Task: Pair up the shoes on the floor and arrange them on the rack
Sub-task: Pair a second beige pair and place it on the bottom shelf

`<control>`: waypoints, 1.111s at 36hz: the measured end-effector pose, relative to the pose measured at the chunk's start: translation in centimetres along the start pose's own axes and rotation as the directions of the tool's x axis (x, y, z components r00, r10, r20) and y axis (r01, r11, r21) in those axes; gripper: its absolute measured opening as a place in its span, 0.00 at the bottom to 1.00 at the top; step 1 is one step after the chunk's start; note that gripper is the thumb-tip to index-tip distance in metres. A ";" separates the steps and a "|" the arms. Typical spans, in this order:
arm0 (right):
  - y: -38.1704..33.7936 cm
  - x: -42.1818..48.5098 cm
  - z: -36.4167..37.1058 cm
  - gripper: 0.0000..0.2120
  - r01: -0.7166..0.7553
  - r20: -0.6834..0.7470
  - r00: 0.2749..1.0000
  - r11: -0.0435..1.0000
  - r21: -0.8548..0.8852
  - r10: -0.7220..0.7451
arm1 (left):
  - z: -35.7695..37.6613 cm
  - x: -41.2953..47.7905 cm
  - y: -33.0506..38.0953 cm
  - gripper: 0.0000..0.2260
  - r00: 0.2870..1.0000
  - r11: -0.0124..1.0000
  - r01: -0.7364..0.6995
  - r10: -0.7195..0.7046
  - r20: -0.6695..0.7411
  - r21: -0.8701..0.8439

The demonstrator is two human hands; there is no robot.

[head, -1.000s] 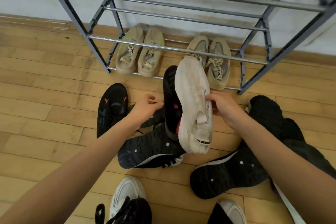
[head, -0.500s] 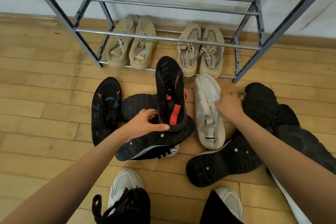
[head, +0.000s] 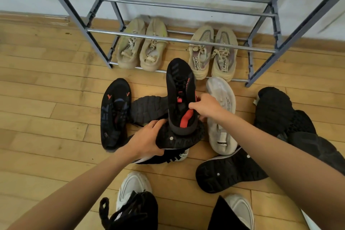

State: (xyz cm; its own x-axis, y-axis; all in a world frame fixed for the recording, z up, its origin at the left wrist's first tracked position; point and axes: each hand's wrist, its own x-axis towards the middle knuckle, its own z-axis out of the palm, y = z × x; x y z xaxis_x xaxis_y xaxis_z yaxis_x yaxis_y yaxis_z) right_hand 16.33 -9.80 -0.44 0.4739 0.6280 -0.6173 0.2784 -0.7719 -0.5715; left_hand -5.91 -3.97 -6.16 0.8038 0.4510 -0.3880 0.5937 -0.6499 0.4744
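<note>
Head view: a second ago my right hand (head: 206, 107) held the white shoe (head: 221, 117); now that shoe lies sole-up on the floor (head: 46, 99) and the same hand pinches the collar of the black-and-red shoe (head: 180, 97). My left hand (head: 147, 139) has closed around the heel of the upturned black shoe (head: 179, 140) beneath it. I judge I'm freeing the red one for pairing. The rack (head: 179, 40) is far, with two beige pairs already on its bottom rails. Another black shoe (head: 114, 112) lies left, crowding the pile.
</note>
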 end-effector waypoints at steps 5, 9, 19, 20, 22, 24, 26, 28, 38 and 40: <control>-0.3 0.0 -0.8 0.13 0.020 -0.001 1.000 0.992 0.128 -0.020 | -1.3 0.1 -0.2 0.45 0.997 0.986 0.038 -0.026 0.077 -0.162; 0.0 -0.2 -2.4 0.08 -0.011 0.039 0.999 0.950 0.313 -0.001 | -3.5 0.0 -0.7 0.40 0.990 0.941 0.051 -0.004 0.139 -0.334; 0.3 0.0 -6.6 0.10 0.008 0.048 0.998 0.925 0.379 -0.028 | -7.0 0.9 -3.0 0.22 0.969 0.769 0.160 -0.002 0.248 -0.618; 0.5 0.0 -6.7 0.10 -0.001 0.046 0.999 0.923 0.384 -0.018 | -7.4 1.0 -3.3 0.22 0.968 0.766 0.162 -0.002 0.250 -0.622; 1.0 0.2 -7.0 0.10 -0.015 0.035 0.999 0.923 0.385 0.002 | -8.1 0.9 -4.0 0.22 0.970 0.753 0.170 -0.013 0.244 -0.635; 1.5 0.4 -7.2 0.10 -0.021 0.024 1.000 0.930 0.367 0.014 | -8.8 0.5 -4.9 0.22 0.979 0.744 0.164 -0.041 0.200 -0.648; 2.0 0.6 -7.3 0.09 -0.016 0.009 1.000 0.948 0.317 0.014 | -9.5 0.0 -5.9 0.22 0.988 0.696 0.155 -0.092 0.126 -0.701; 2.5 0.6 -7.0 0.09 0.000 -0.003 1.000 0.968 0.249 0.001 | -9.8 -0.2 -6.8 0.20 0.984 0.560 0.156 -0.159 0.079 -0.814; 3.2 -0.3 -3.6 0.06 0.067 -0.042 0.996 0.976 -0.206 -0.077 | -7.2 0.0 -5.3 0.17 0.923 0.050 0.066 -0.382 0.042 -0.997; 3.1 -0.6 -3.6 0.05 0.079 -0.025 0.996 0.973 -0.219 -0.087 | -6.7 0.1 -4.9 0.16 0.929 0.048 0.087 -0.364 0.063 -0.995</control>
State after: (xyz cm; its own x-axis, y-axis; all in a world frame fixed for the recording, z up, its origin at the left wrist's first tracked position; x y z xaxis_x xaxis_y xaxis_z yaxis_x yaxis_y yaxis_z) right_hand 19.87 -12.99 0.08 0.4687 0.6899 -0.5517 0.4910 -0.7227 -0.4865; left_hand -8.46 3.38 -3.25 0.5282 0.6170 -0.5833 0.1361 0.6166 0.7754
